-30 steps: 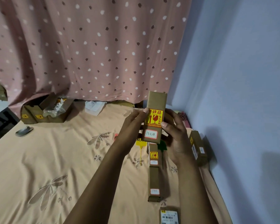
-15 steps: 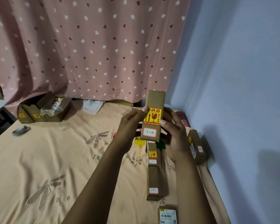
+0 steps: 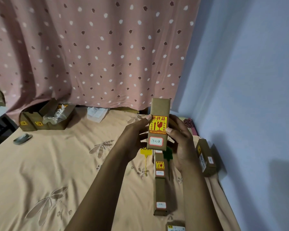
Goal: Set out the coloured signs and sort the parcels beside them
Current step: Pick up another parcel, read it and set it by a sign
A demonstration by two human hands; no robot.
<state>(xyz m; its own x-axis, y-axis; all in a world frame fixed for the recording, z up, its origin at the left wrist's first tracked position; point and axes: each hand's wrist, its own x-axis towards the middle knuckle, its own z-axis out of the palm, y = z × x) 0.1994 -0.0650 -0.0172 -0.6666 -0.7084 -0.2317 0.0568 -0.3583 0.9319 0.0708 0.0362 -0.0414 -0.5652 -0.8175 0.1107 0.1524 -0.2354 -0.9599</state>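
I hold a long brown parcel (image 3: 159,114) upright in front of me, its yellow fragile sticker and white handwritten label facing me. My left hand (image 3: 133,139) grips its left edge and my right hand (image 3: 182,140) grips its right edge. Below it on the bedsheet lie a yellow sign (image 3: 145,155) and a green sign (image 3: 168,155), both partly hidden by the parcel and my hands. Two brown parcels (image 3: 160,169) (image 3: 160,197) lie end to end between the signs. Another parcel (image 3: 205,159) lies by the wall.
An orange flowered bedsheet (image 3: 57,172) covers the surface. Open cardboard boxes (image 3: 45,119) with plastic wrap stand at the back left, near a tape roll (image 3: 22,139). A white packet (image 3: 97,113) lies under the dotted curtain (image 3: 90,47). A labelled parcel (image 3: 175,227) shows at the bottom edge. The wall (image 3: 249,97) closes the right side.
The view has shifted slightly; the held parcel sits a little lower in the frame and stays upright between both hands. The grip is unchanged.
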